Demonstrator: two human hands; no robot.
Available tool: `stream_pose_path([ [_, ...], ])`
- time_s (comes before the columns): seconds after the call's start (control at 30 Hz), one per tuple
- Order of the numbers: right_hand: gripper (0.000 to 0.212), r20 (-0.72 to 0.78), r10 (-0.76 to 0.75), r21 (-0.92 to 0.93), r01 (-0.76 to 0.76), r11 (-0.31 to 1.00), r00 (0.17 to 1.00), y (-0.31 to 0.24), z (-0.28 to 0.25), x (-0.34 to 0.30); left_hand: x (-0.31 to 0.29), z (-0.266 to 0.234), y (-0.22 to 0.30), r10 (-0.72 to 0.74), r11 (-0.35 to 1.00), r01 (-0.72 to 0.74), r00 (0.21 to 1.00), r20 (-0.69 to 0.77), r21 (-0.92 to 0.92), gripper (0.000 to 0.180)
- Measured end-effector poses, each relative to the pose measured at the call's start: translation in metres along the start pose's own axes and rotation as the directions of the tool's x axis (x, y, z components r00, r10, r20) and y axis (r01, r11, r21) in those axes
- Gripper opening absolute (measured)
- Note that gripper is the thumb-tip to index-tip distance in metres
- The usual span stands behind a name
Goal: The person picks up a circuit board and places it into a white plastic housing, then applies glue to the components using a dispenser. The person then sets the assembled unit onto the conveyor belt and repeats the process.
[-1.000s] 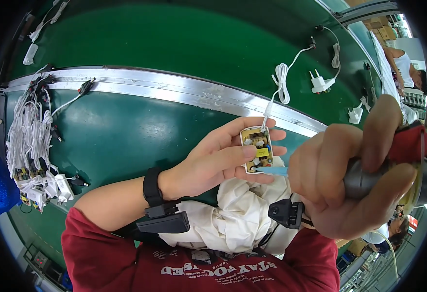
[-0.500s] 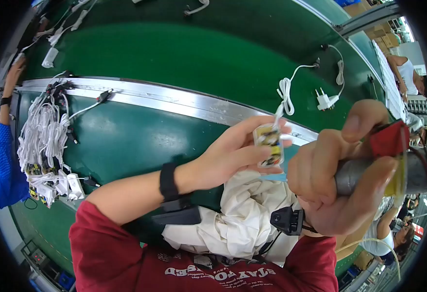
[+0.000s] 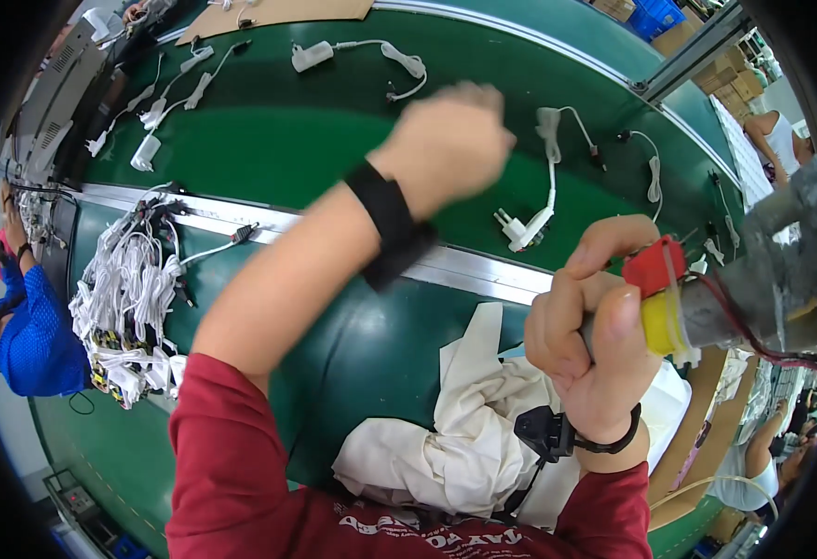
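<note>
My right hand (image 3: 595,326) is wrapped round a thick grey cylindrical tool (image 3: 744,303). The tool carries a red switch block, a yellow band and thin red and black wires; its far end runs off toward the right. Over the green conveyor belt (image 3: 269,121) reaches my left hand (image 3: 450,140), smeared by motion, so its fingers are unclear. Beyond it, on the belt's near side, lies a white plug adapter (image 3: 525,228), its prongs pointing left and its cord bundle (image 3: 550,130) stretching away from me.
A heap of white corded adapters (image 3: 129,289) lies at left on the green table. Crumpled white cloth (image 3: 455,419) sits before me. More adapters (image 3: 313,56) lie along the belt. A metal rail (image 3: 464,270) edges it. A blue-sleeved person (image 3: 40,326) is at left.
My left hand has let go of the adapter and moved up and left over the belt. The adapter now lies on the belt. My right hand has moved slightly left, still gripping the tool.
</note>
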State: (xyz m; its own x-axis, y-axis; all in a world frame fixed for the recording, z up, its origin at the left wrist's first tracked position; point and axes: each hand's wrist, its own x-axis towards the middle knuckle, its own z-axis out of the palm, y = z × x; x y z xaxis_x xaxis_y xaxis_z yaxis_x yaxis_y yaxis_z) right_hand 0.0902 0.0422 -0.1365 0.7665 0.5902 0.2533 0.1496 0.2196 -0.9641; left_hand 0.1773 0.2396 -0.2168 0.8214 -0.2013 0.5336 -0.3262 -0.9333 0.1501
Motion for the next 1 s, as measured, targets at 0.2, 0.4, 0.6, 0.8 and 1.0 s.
stream_pose_path([
  [0.2, 0.036, -0.057, -0.002, 0.125, 0.009, 0.992, 0.998, 0.007, 0.008, 0.003, -0.003, -0.005, -0.185, -0.074, 0.507, 0.139, 0.990, -0.118, 0.851, 0.027],
  [0.4, 0.027, -0.195, 0.101, 0.123, -0.078, 0.989, 0.976, 0.001, 0.010, -0.001, -0.002, -0.030, -0.173, -0.581, 0.757, 0.334, 0.738, 0.344, 0.561, 0.024],
  [0.6, 0.026, -0.140, 0.123, 0.178, -0.097, 0.979, 0.983, 0.003, 0.015, -0.002, 0.055, -0.090, -0.087, -0.013, 0.410, 0.494, 0.843, 0.537, -0.767, 0.035],
  [0.8, 0.032, -0.097, 0.024, 0.134, -0.011, 0.991, 0.995, 0.005, 0.028, 0.000, 0.069, -0.138, -0.044, -0.071, -0.370, 0.343, 0.916, 0.394, -0.864, 0.057],
  [1.0, 0.027, -0.123, 0.035, 0.169, -0.014, 0.985, 0.992, 0.007, 0.030, 0.000, -0.052, -0.093, -0.001, -0.391, -0.366, 0.268, 0.825, 0.409, -0.891, 0.035],
])
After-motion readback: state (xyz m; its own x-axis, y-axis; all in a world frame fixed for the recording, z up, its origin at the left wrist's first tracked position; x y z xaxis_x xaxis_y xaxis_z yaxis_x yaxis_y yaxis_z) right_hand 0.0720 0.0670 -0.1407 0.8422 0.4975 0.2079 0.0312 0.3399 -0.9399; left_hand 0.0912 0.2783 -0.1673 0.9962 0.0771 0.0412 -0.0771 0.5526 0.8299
